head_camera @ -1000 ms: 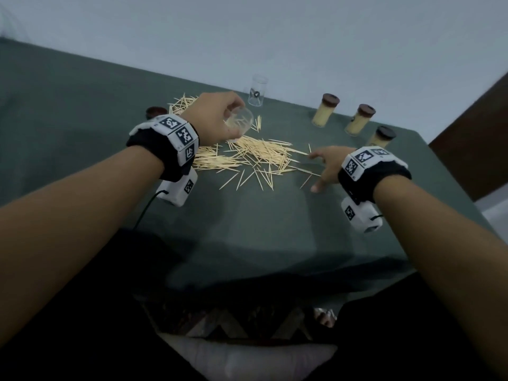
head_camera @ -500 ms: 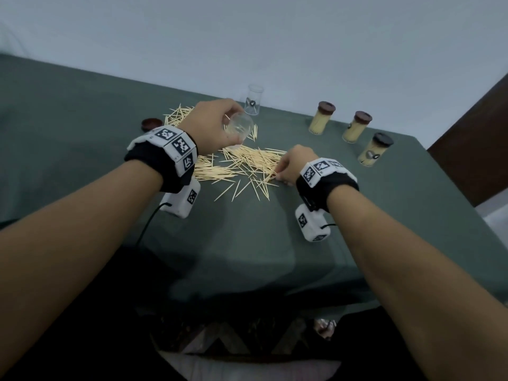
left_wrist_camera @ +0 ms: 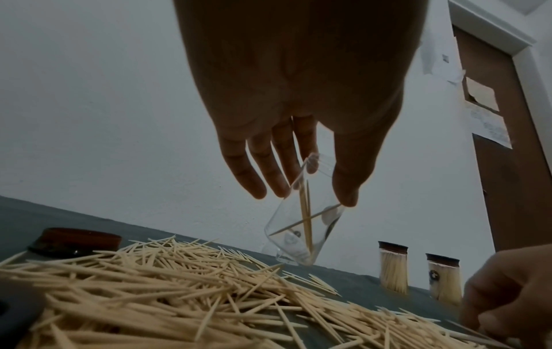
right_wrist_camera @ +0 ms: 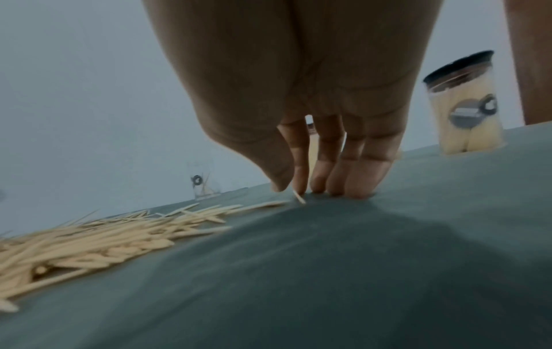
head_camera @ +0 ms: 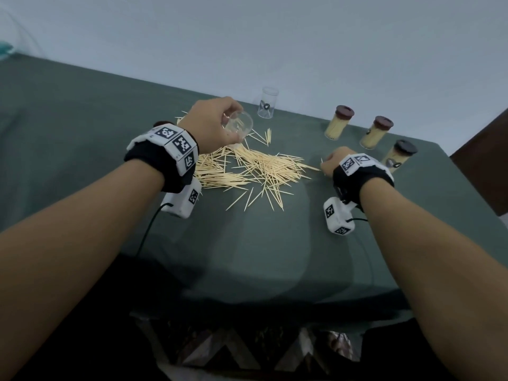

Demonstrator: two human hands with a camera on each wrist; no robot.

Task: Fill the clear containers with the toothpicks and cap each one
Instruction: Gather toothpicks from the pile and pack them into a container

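A plain pale grey-white wall (head_camera: 275,37) is seen behind the dark green cloth-covered table (head_camera: 247,257); a brown wooden door (left_wrist_camera: 507,153) with taped papers is seen at right

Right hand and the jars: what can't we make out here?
- Right hand: its fingertips are hidden behind the hand in the head view, and motion blur in the wrist view leaves the count of toothpicks pinched unclear.
- Far jar: too small to count its contents.
- Loose cap: mostly hidden behind left wristband in head view.
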